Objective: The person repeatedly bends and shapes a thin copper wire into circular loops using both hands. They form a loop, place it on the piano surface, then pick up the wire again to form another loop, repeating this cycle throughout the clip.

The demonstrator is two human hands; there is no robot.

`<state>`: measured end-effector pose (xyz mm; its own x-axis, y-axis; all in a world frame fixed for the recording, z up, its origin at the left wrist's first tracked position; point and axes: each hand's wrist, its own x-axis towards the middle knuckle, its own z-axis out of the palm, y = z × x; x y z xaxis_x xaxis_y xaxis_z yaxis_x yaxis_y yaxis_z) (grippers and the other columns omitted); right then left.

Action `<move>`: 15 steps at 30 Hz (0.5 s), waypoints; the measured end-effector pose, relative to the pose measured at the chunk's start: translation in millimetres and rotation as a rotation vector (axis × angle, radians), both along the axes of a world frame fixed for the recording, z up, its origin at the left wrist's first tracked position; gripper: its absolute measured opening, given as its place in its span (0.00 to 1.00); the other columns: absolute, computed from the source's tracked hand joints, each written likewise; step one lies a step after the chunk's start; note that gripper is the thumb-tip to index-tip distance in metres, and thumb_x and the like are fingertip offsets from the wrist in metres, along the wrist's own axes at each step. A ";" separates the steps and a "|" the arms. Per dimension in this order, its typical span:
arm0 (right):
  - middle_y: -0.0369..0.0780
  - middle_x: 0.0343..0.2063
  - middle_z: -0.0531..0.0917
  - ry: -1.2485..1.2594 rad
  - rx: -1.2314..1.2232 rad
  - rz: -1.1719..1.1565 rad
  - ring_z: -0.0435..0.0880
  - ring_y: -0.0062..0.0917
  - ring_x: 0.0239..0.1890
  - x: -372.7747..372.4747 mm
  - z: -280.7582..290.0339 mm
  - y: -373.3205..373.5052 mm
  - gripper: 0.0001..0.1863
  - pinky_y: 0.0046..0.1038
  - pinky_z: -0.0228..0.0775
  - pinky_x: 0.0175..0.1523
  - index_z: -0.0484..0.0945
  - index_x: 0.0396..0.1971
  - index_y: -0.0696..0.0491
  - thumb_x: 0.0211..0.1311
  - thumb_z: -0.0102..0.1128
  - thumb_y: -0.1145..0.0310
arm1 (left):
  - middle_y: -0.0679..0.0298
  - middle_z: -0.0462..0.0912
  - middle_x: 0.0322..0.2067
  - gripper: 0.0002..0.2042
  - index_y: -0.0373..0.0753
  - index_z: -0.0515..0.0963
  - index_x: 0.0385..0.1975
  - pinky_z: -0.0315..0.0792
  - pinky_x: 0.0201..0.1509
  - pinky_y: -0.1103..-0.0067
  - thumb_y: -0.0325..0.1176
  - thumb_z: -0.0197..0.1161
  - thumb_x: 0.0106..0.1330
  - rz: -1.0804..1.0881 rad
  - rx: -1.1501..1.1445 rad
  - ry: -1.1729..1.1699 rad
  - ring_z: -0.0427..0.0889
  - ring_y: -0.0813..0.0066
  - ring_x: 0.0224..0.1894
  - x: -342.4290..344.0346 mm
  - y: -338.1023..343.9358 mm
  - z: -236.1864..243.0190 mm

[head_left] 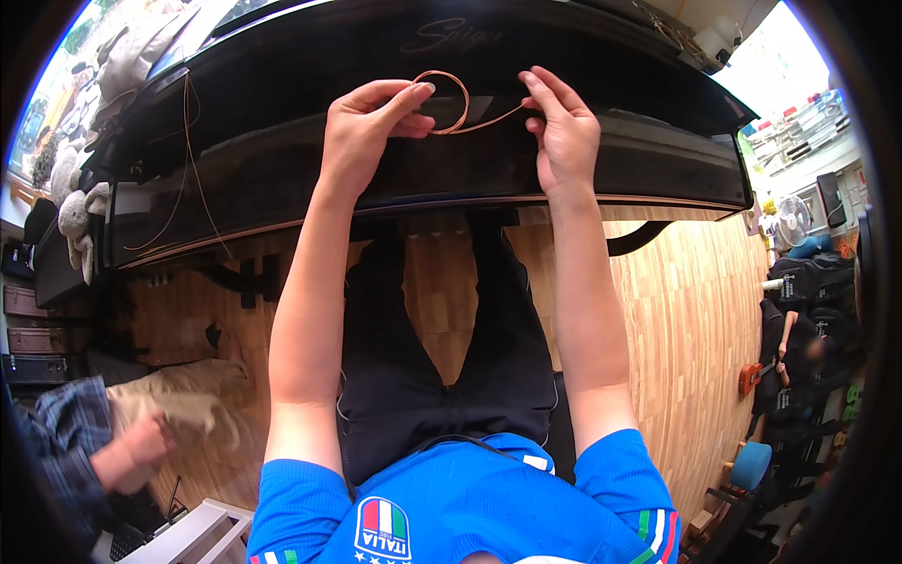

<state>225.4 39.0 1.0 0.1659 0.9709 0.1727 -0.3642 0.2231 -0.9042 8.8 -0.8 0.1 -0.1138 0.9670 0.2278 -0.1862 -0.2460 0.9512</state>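
Note:
A thin copper-coloured wire [467,105], wound into a loop, is pinched between the thumb and fingers of my left hand [368,122]. One end runs from the loop to the right, where my right hand [567,127] grips it between thumb and fingertips. Both hands hang over the glossy black piano [254,141], with the wire stretched slightly slack between them. Further left, more thin copper-coloured strands [191,150] lie across the piano and trail over its front edge.
A grey plush toy [77,221] sits by the piano's left end. At lower left, another person's hand [146,442] shows. On the right are a white fan [794,218], a blue stool [751,464] and a person with a small orange stringed instrument [749,378].

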 end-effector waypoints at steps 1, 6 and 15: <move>0.39 0.37 0.88 0.005 0.013 -0.042 0.83 0.15 0.33 3.1 -0.9 0.7 0.11 0.16 0.71 0.32 0.84 0.43 0.58 0.62 0.70 0.71 | 0.61 0.87 0.30 0.11 0.33 0.84 0.40 0.84 0.38 0.80 0.34 0.70 0.65 -0.008 0.015 -0.012 0.88 0.75 0.31 0.1 0.1 0.0; 0.43 0.40 0.88 0.001 0.161 -0.047 0.86 0.21 0.38 6.2 4.6 -10.3 0.12 0.18 0.77 0.37 0.82 0.44 0.59 0.64 0.67 0.70 | 0.61 0.86 0.30 0.11 0.34 0.84 0.39 0.84 0.40 0.80 0.35 0.70 0.65 -0.019 0.058 -0.038 0.88 0.75 0.32 0.0 3.6 -4.0; 0.35 0.30 0.87 -0.456 0.412 0.302 0.84 0.15 0.33 -2.2 20.8 -39.5 0.11 0.16 0.75 0.40 0.87 0.43 0.55 0.62 0.70 0.71 | 0.63 0.86 0.28 0.10 0.33 0.85 0.36 0.80 0.35 0.84 0.35 0.71 0.64 0.042 0.062 0.141 0.85 0.80 0.29 4.6 4.8 -5.3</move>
<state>223.1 -0.4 21.9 -0.2787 0.8034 0.5262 -0.0676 0.5301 -0.8452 13.4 4.0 -5.2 -0.1164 0.9457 0.3035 -0.0407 -0.3099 0.9499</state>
